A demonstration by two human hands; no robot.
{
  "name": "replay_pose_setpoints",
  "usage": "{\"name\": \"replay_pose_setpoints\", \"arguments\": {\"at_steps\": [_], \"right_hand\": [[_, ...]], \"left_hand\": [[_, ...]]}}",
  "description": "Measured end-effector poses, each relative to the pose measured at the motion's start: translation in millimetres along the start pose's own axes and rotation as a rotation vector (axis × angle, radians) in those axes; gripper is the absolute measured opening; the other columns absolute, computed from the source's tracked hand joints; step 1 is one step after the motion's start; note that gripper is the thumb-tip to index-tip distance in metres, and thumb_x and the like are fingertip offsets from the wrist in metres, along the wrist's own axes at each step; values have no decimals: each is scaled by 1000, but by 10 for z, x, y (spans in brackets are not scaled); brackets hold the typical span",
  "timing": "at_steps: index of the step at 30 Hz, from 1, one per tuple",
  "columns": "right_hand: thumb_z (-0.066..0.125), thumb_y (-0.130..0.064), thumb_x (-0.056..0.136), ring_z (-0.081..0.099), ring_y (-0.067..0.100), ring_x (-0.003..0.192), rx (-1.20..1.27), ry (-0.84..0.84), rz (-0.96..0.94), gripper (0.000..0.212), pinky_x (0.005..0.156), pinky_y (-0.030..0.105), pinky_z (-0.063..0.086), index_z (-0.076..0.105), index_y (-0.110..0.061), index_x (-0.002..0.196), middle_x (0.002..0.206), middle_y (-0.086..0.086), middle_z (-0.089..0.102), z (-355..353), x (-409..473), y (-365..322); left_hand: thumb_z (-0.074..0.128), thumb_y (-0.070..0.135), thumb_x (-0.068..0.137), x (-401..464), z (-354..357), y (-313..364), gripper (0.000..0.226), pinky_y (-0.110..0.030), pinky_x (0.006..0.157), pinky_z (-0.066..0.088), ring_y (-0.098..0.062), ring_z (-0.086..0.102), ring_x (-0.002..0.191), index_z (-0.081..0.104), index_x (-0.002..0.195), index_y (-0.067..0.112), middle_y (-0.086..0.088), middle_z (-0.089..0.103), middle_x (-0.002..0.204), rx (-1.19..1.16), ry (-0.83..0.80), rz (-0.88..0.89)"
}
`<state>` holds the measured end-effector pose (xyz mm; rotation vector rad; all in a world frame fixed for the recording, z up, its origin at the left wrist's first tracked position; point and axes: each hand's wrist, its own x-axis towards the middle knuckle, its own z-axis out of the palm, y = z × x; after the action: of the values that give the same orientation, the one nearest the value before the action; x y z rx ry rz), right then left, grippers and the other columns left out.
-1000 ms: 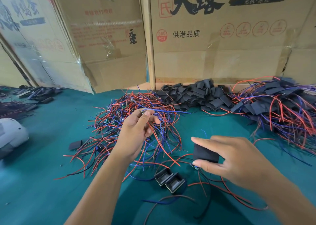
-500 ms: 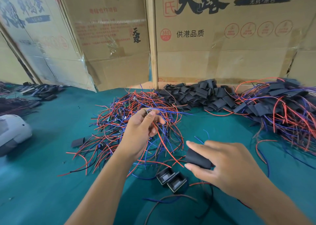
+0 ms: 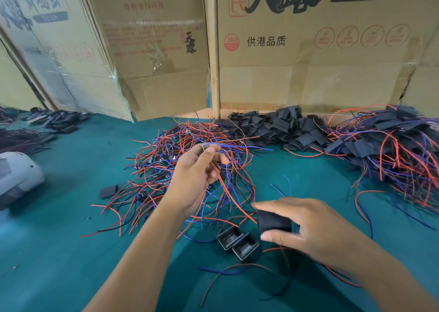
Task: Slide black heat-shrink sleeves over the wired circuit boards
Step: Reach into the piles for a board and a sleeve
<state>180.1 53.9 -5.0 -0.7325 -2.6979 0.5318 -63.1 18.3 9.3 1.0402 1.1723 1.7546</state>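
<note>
- Head camera looks down on a green table (image 3: 59, 252) strewn with red, blue and black wires.
- Left hand (image 3: 197, 176) is raised over the loose wire pile (image 3: 180, 159), its thumb and fingertips pinching a small wired board (image 3: 205, 148) whose red and blue leads trail away to the right and downward; the board itself is mostly hidden by the fingers.
- Right hand (image 3: 316, 228) pinches a black sleeve (image 3: 273, 221) between forefinger on top and thumb below, low over the table and just right of the pile's near edge.
- Two more open-ended black sleeves (image 3: 237, 240) lie side by side on the table, just left of and below the held one.
- A heap of empty black sleeves (image 3: 280, 128) sits at the back against the cardboard boxes (image 3: 308, 62).
- A heap of sleeved boards (image 3: 392, 150) with tangled wires fills the right side.
- A single flat sleeve (image 3: 108, 191) lies at the pile's left edge.
- A grey-white tool (image 3: 16, 176) rests at the far left, partly cut off.
</note>
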Motion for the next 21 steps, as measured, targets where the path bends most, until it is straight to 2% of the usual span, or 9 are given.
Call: {"name": "replay_pose_setpoints", "arguments": {"at_steps": [2, 5, 7, 10, 13, 16, 19, 21], "right_hand": [[41, -81, 77, 55, -3, 102, 14, 15, -8, 56, 89, 20, 44, 31, -59, 127, 117, -26, 58, 9, 5, -17], [41, -82, 77, 56, -5, 97, 10, 35, -10, 55, 86, 21, 45, 36, -54, 125, 116, -30, 58, 24, 12, -36], [38, -84, 77, 53, -4, 90, 2, 59, 0, 56, 82, 20, 45, 37, -52, 124, 110, -30, 59, 44, 11, -43], [34, -84, 76, 51, 2, 76, -14, 127, 36, 55, 71, 20, 43, 35, -48, 118, 90, -18, 63, 92, 20, -71], [31, -82, 77, 52, 6, 69, 10, 196, 103, 52, 66, 25, 44, 41, -42, 108, 75, -15, 60, 145, 36, -127], [29, -79, 80, 56, 13, 77, -16, 275, 162, 52, 71, 34, 45, 44, -36, 106, 81, -14, 62, 171, 44, -139], [41, -67, 84, 57, 19, 88, -53, 368, 218, 45, 72, 33, 42, 52, -30, 107, 91, -13, 63, 137, 52, -136], [51, -58, 86, 57, 20, 87, -87, 436, 225, 39, 72, 31, 40, 58, -24, 106, 93, -11, 64, 95, 55, -125]], "left_hand": [[41, 15, 106, -11, 3, 8, 17, -19, 51, 31, -11, 37, 55, 55, 105, 5, -7, 66, 78, -1, 1, 0], [41, 15, 106, -19, 3, 19, 17, -19, 52, 31, -11, 38, 55, 55, 104, 6, -7, 66, 79, 5, 5, 4], [41, 15, 106, -16, 4, 23, 17, -21, 54, 31, -12, 39, 55, 55, 103, 7, -7, 66, 80, 9, 1, 9], [41, 14, 106, -21, 21, 16, 16, -22, 55, 32, -13, 40, 55, 54, 100, 10, -7, 67, 81, -9, -17, 8], [42, 13, 105, -48, 84, -22, 17, -22, 57, 40, -15, 46, 59, 56, 98, 8, -9, 69, 85, -88, -65, -5], [45, 16, 101, -90, 180, -87, 18, -23, 60, 46, -16, 52, 63, 60, 101, 5, -15, 71, 97, -198, -137, -27], [50, 19, 97, -110, 241, -141, 26, -25, 66, 48, -18, 53, 66, 60, 111, -1, -17, 70, 103, -285, -168, -45], [51, 20, 96, -104, 243, -158, 28, -25, 67, 49, -18, 53, 66, 60, 112, -1, -18, 70, 102, -317, -153, -49]]}}
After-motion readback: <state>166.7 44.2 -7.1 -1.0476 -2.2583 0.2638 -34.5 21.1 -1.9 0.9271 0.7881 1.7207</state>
